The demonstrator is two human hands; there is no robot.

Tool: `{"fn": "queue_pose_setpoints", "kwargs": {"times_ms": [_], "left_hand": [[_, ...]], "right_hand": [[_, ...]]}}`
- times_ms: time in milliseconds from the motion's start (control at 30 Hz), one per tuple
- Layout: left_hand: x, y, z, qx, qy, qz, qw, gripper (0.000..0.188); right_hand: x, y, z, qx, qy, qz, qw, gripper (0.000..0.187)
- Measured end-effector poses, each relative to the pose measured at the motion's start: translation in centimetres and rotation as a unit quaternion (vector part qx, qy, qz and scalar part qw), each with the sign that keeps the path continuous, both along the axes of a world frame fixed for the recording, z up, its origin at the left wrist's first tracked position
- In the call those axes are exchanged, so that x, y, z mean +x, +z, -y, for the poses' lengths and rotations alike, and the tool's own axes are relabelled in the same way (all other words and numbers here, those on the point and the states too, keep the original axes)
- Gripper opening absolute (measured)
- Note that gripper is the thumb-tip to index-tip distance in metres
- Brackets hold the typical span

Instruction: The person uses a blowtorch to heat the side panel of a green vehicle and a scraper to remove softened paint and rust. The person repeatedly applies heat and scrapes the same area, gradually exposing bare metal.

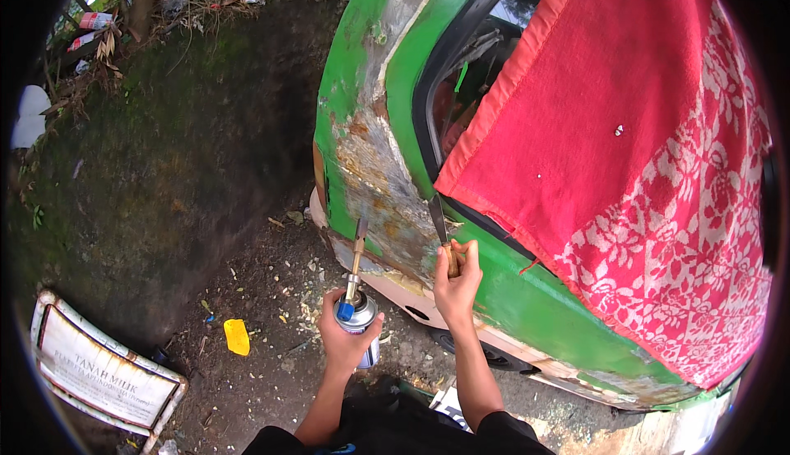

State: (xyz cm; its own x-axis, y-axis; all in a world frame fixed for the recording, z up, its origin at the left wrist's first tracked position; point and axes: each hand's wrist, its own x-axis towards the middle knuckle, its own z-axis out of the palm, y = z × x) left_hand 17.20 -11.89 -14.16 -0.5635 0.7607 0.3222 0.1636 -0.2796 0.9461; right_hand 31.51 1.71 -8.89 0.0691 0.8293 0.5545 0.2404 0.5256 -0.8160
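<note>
Head view. Left hand (pixel 342 343) closed round the can of a gas torch (pixel 355 284); the burner tube points ahead, away from the body, its end in front of the lower part of a bare, rust-stained patch (pixel 369 177) on a green vehicle (pixel 527 294). No flame visible. Right hand (pixel 457 284) closed on the wooden handle of a scraper (pixel 440 223); fingers wrapped, narrow grip.

Key relation: patch lies ahead of both hands, roughly straight beyond the left and ahead-left of the right. Patch long axis runs away from the person, bending upward alongside the window (pixel 471 72). Scraper blade points ahead, slightly left, tip just beside the lower corner of a red cloth (pixel 597 101). Right hand nearer the panel; left lower and farther back. Blade contact with the panel: cannot tell.
</note>
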Motion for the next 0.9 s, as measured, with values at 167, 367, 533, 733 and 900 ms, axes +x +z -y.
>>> {"fn": "queue_pose_setpoints", "kwargs": {"times_ms": [167,367,533,733,900], "left_hand": [[0.1,0.3,0.3,-0.015,-0.006,0.033,0.999,0.061],[-0.8,0.6,1.9,-0.019,0.004,0.001,1.000,0.055],[-1.0,0.6,1.3,-0.030,-0.003,0.025,0.999,0.058],[-1.2,1.3,1.3,-0.019,-0.013,0.015,1.000,0.056],[-1.5,-0.3,0.7,-0.014,-0.005,0.036,0.999,0.060]], "right_hand": [[-2.7,3.6,-1.0,0.041,0.019,0.015,0.999,0.022],[-1.2,-0.3,0.8,-0.001,-0.029,-0.031,0.999,0.020],[-2.4,1.2,0.1,0.018,-0.039,0.010,0.999,0.022],[-1.3,0.3,1.5,-0.029,-0.053,-0.012,0.998,0.023],[-0.2,-1.2,0.7,-0.039,0.012,-0.073,0.996,0.022]]}}
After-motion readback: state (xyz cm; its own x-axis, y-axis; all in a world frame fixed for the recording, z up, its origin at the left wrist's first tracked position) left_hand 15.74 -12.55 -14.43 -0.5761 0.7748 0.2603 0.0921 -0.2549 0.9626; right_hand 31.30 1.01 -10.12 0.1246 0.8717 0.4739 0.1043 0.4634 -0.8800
